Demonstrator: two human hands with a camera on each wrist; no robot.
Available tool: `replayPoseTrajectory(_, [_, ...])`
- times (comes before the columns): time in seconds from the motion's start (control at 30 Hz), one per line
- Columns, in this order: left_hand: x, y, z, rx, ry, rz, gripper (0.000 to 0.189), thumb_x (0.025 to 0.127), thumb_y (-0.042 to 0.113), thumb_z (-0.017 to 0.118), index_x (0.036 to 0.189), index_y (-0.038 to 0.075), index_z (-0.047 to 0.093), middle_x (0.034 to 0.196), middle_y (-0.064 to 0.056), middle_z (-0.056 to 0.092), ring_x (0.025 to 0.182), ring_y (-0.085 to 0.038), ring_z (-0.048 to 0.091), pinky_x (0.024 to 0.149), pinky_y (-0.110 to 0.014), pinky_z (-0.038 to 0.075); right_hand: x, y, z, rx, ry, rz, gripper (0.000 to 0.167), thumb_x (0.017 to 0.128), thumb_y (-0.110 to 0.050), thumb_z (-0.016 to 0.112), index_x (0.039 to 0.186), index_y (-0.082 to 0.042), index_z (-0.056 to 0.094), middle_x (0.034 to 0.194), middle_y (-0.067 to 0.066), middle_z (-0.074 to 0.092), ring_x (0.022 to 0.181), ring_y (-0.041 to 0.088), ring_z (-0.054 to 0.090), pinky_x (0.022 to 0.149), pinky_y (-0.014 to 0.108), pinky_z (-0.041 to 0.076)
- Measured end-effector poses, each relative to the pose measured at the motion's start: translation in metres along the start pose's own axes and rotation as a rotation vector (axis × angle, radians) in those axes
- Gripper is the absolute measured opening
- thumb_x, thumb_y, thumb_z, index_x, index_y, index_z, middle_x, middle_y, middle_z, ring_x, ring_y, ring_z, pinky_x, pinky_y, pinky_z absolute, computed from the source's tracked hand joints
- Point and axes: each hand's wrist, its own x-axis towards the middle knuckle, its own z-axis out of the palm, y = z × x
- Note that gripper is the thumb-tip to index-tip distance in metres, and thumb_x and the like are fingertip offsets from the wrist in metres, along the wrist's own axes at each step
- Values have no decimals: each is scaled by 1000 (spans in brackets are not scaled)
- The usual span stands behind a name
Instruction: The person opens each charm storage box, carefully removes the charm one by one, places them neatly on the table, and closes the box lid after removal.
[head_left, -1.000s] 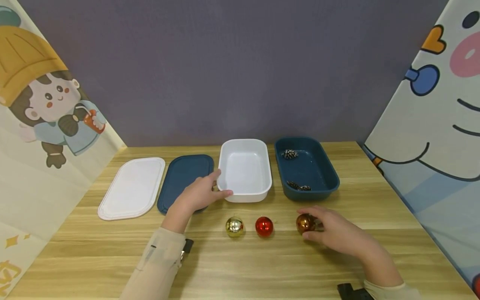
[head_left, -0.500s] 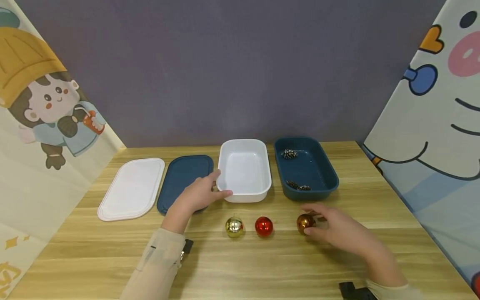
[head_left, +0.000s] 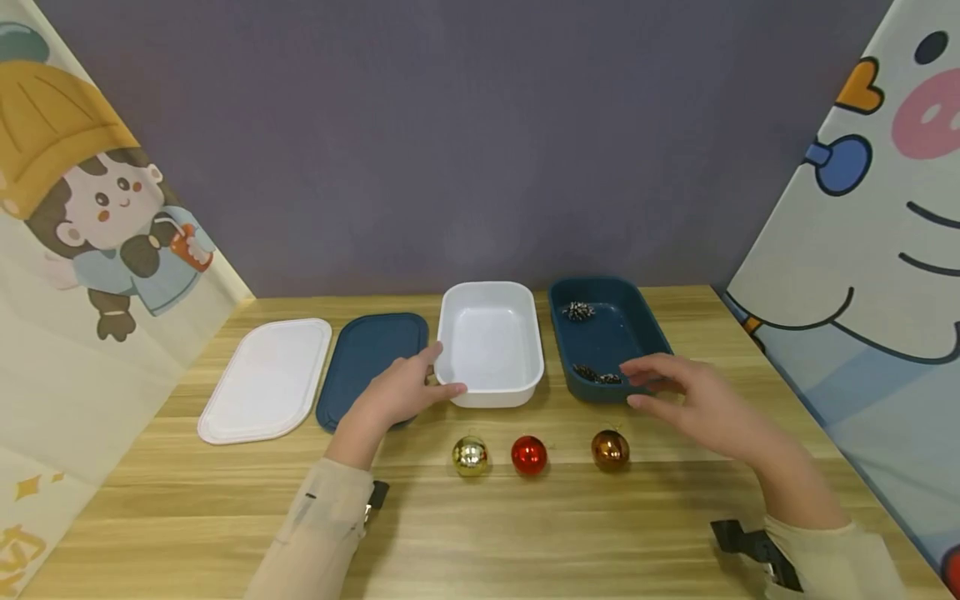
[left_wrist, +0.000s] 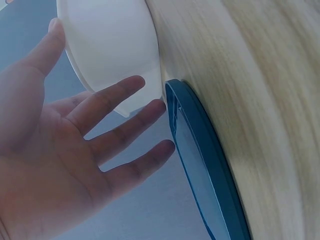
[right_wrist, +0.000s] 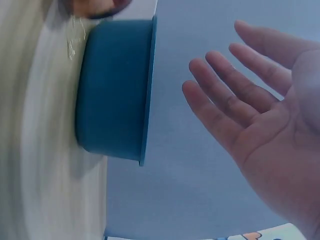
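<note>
Since the earlier frame, the right hand (head_left: 693, 404) has left the brown ball (head_left: 611, 451) and moved up to the near right corner of the blue box (head_left: 622, 329). Its grip is parted, thumb clear of the fingers, with hold of nothing. The brown ball rests on the surface (head_left: 525, 533) in front of the blue box, in line with the red ball (head_left: 529, 456) and gold ball (head_left: 470, 457). The left hand (head_left: 401, 387) rests against the white box (head_left: 491, 400) at its near left corner, grip spread, not curled round it.
</note>
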Motion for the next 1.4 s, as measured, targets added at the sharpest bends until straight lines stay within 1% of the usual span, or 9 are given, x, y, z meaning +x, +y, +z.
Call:
replayPoseTrajectory(0.1, [1, 0, 1, 0, 0, -1, 98, 96, 61, 72, 170, 15, 28, 158, -17, 57, 152, -38, 48, 120, -63, 42, 9, 4, -6, -15, -21, 3, 40, 103, -21, 73, 140, -9, 66, 134, 13, 72, 117, 34, 71, 97, 42, 62])
replayPoseTrajectory(0.27, [3, -1, 2, 11, -11, -3, 98, 96, 62, 71, 170, 15, 27, 159, -17, 56, 153, -38, 48, 120, -65, 41, 23, 11, -19, -35, -31, 34, 45, 104, -24, 71, 145, -7, 63, 139, 19, 69, 124, 41, 68, 102, 56, 57])
replayPoseTrajectory(0.47, [6, 7, -7, 115, -36, 9, 96, 96, 60, 73, 167, 8, 34, 158, -22, 55, 145, -42, 55, 113, -65, 47, 35, 25, -31, -44, -41, 121, 57, 104, -31, 71, 153, -5, 54, 156, 24, 54, 139, 47, 54, 112, 69, 46])
replayPoseTrajectory(0.6, [9, 25, -18, 256, -54, -5, 91, 94, 59, 76, 162, 7, 44, 152, -20, 62, 137, -39, 61, 108, -62, 52, 40, 41, -33, -56, -89, 186, 78, 102, -42, 72, 161, -4, 40, 166, 29, 37, 147, 54, 42, 113, 75, 41])
replayPoseTrajectory(0.77, [19, 66, -35, 408, -24, -16, 86, 95, 60, 75, 163, 17, 45, 155, -12, 61, 137, -36, 62, 105, -58, 55, 44, 64, -29, -94, -154, 258, 107, 96, -54, 75, 170, -3, 17, 171, 37, 15, 153, 65, 21, 112, 83, 31])
replayPoseTrajectory(0.9, [36, 100, -38, 498, 1, 75, 76, 98, 59, 70, 161, 22, 48, 156, -5, 61, 135, -31, 64, 101, -52, 59, 47, 83, -20, -32, -188, 283, 118, 96, -53, 76, 171, -5, 0, 174, 37, 4, 155, 66, 12, 114, 84, 24])
replayPoseTrajectory(1.07, [61, 131, -22, 571, -10, 219, 60, 103, 56, 65, 155, 26, 56, 149, 1, 66, 132, -24, 66, 105, -50, 58, 50, 96, -5, 33, -259, 316, 124, 97, -56, 73, 169, -8, -16, 174, 36, -6, 157, 65, 6, 120, 82, 19])
replayPoseTrajectory(1.23, [84, 152, 4, 615, -3, 340, 45, 104, 52, 65, 143, 29, 67, 134, 5, 73, 118, -21, 70, 97, -52, 59, 51, 99, 3, 47, -282, 336, 128, 98, -58, 71, 166, -10, -26, 173, 36, -11, 157, 65, 3, 121, 81, 17])
replayPoseTrajectory(1.4, [101, 161, 23, 619, -58, 448, 42, 105, 48, 65, 143, 30, 68, 140, 7, 72, 123, -17, 70, 102, -44, 59, 50, 99, 4, 75, -281, 363, 131, 97, -59, 70, 163, -10, -33, 172, 38, -11, 156, 66, 7, 120, 81, 22])
